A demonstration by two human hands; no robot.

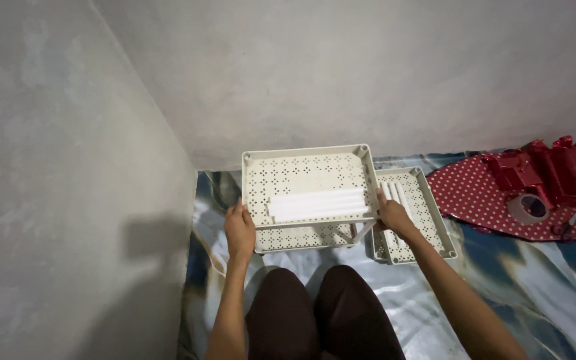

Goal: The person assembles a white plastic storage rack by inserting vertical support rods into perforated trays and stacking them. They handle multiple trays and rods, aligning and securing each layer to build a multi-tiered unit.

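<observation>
Head view: left hand (pixel 240 230) and right hand (pixel 393 215) each clamp one side of the upper tray (pixel 301 175); three trays in all, white tubes (pixel 316 205) uncountable.

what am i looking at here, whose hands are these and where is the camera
The single picture comes from a camera worn on a person's head, looking down, so the hands are that person's own. The left hand and right hand grip the two sides of a cream perforated tray that carries white tubes. A second tray sits right beneath it. A third tray lies to the right on a shiny floor sheet, near red dotted wrapping paper and a tape roll.
</observation>
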